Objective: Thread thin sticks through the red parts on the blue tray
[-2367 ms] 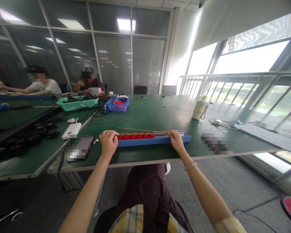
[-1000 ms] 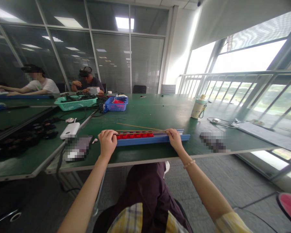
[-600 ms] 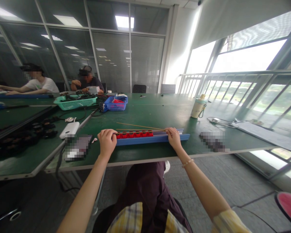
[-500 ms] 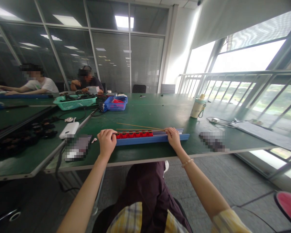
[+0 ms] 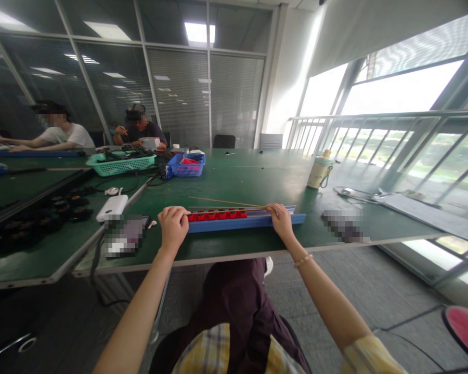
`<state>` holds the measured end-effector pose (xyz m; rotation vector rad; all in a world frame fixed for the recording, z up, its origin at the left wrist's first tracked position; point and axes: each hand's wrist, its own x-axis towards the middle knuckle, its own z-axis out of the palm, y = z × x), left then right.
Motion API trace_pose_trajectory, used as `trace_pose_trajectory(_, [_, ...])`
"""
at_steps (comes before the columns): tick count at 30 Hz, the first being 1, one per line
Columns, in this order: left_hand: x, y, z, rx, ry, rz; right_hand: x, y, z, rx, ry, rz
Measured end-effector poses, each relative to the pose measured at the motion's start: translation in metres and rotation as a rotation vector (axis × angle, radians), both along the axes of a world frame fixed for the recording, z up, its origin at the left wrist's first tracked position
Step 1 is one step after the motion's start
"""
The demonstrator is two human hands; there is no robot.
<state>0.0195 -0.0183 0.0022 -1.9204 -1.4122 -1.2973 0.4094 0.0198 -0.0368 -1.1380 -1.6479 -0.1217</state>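
A long blue channel lies crosswise near the table's front edge, with a row of red pieces in its left and middle part and a bare pale strip at the right. My left hand is closed over the left end, fingers curled on a thin tan stick that runs along the channel's top. My right hand is closed on the stick's other end, near the channel's right side. A second thin stick slants behind, its right end meeting my right fingertips. The fingertips of both hands are partly hidden.
On the left are a phone, a white power bank and black parts. Farther back stand a green basket and a blue basket. A bottle and a dark blurred item are right. Two people sit back left.
The view has shifted very slightly. Both hands keep their places on the stick and channel.
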Motion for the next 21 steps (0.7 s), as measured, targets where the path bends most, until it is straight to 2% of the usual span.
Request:
trace_pose_trajectory(7, [-0.0011, 0.0013, -0.0010, 0.006, 0.005, 0.000, -0.0008, -0.0025, 0.0030, 0.031, 0.071, 0.031])
trace_pose_trajectory(14, [-0.0008, 0.0013, -0.0015, 0.022, 0.008, -0.014, 0.0018, -0.0062, 0.0056, 0.060, 0.186, -0.037])
trace_pose_trajectory(21, [0.0000, 0.0012, -0.0011, 0.012, -0.015, -0.011, 0.0008, -0.0054, 0.0058, 0.068, 0.103, 0.028])
